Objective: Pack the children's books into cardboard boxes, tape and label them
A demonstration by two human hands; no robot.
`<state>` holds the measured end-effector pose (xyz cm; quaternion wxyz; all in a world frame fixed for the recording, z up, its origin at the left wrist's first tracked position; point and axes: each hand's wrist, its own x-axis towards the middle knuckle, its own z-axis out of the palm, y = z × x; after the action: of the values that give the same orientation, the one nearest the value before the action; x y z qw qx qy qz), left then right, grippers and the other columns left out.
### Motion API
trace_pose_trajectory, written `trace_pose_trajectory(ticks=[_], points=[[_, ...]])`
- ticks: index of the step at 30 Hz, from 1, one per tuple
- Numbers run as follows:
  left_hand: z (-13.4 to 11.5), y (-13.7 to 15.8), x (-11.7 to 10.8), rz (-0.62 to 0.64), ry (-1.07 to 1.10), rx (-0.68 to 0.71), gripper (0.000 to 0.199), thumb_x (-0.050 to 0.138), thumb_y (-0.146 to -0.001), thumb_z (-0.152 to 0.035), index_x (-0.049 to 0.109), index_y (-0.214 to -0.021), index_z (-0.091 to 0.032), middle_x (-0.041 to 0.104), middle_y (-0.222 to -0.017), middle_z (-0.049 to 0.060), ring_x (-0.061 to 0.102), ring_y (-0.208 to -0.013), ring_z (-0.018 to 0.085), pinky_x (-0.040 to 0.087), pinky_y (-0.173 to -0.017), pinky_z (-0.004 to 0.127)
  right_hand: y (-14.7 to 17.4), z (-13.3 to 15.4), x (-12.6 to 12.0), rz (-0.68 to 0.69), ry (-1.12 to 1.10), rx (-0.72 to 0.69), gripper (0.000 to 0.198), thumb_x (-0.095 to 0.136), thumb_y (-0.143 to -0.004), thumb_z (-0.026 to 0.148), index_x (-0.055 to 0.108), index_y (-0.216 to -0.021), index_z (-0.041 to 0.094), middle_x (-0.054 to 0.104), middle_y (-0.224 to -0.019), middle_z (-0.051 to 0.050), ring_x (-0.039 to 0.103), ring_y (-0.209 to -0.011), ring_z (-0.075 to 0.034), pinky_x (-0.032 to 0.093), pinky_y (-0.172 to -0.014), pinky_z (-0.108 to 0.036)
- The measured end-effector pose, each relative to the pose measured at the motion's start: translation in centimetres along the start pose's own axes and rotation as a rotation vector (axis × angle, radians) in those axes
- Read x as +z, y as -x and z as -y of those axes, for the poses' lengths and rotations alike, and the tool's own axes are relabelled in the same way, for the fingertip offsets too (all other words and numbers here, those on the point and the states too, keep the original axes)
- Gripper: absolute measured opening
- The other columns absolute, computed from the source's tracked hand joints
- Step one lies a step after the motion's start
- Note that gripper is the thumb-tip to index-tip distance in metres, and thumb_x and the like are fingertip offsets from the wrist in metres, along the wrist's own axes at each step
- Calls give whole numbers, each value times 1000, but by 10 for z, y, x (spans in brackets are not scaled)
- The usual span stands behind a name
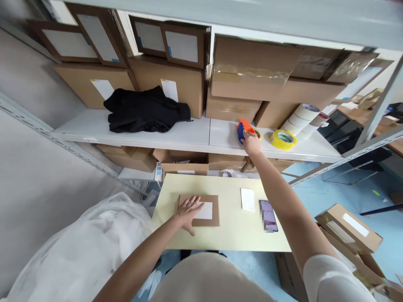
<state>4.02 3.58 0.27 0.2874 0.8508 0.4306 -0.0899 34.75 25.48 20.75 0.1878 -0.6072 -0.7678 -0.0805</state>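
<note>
My left hand (188,213) lies with spread fingers on a flat cardboard box (215,210) that carries a white label. The box rests on a pale yellow table (231,238). My right hand (252,142) reaches up to the white shelf, its fingers closed around an orange and blue tape dispenser (244,125). A roll of yellow tape shows partly behind that hand. Just to the right, a thick yellow tape roll (283,139) lies on the same shelf.
On the table are a white paper (247,199) and a phone (268,216). The shelf (220,133) holds a black garment (147,110), stacked cartons (248,63) and white rolls (300,119). White plastic wrap (85,247) bulges at left; cartons (351,228) stand at right.
</note>
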Motion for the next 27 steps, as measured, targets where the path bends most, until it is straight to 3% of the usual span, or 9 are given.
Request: trace_pose_trajectory(ticks=[4,6,8,11,14,17,19,23,27], points=[[7,30,12,-216,177,-164,120,70,-56,-64,13,-151,-18,-7,-156,19,-11,-141,43,5,-110,62,35,-3,-5,-155,-11,-105,62,51,-83,25,35,-141,9,37,-145,-22,33,-134,-35,28,-105,-57],[17,45,23,-304,323,-289,119,66,-63,-64,2,-151,-15,-14,-155,21,-14,-140,43,7,-109,63,86,1,3,-256,-111,-74,65,47,-87,30,24,-146,16,25,-152,-17,22,-140,-34,25,-107,-58],[27,58,38,-352,496,-370,120,63,-68,-64,-10,-149,-14,-16,-155,21,-13,-141,39,8,-111,61,158,11,23,-268,-265,1,64,43,-88,30,22,-147,18,30,-150,-16,28,-138,-32,29,-107,-56],[38,71,60,-357,726,-414,122,66,-67,-62,-13,-149,-14,-6,-157,20,-3,-144,35,10,-115,52,277,35,76,-21,-472,172,70,47,-83,24,19,-147,16,44,-139,-19,41,-131,-30,36,-105,-53],[41,72,74,-363,862,-435,127,75,-60,-56,-6,-149,-17,12,-155,20,10,-144,35,14,-116,49,353,65,131,371,-637,254,94,59,-73,18,7,-150,16,33,-148,-19,33,-137,-30,34,-109,-49],[35,63,79,-426,913,-397,127,79,-58,-48,-4,-148,-16,26,-150,21,22,-141,33,24,-113,47,368,90,162,557,-738,353,113,70,-63,15,-2,-150,16,21,-153,-20,26,-140,-31,32,-110,-47],[30,55,80,-467,892,-387,125,80,-57,-42,-2,-148,-16,28,-149,20,28,-138,31,29,-111,44,360,103,170,630,-805,413,118,72,-60,13,-5,-150,18,29,-151,-19,33,-137,-31,37,-106,-46],[23,46,79,-496,793,-525,125,82,-51,-34,4,-146,-13,20,-151,21,25,-140,31,27,-113,39,346,118,167,678,-875,545,107,66,-67,13,-1,-150,27,59,-129,-8,57,-116,-26,48,-92,-43],[21,48,73,-474,762,-579,115,82,-50,-35,19,-143,-12,33,-144,21,32,-135,32,31,-109,40,348,114,150,647,-845,534,94,68,-69,19,16,-147,27,62,-124,-7,60,-110,-25,49,-91,-41]])
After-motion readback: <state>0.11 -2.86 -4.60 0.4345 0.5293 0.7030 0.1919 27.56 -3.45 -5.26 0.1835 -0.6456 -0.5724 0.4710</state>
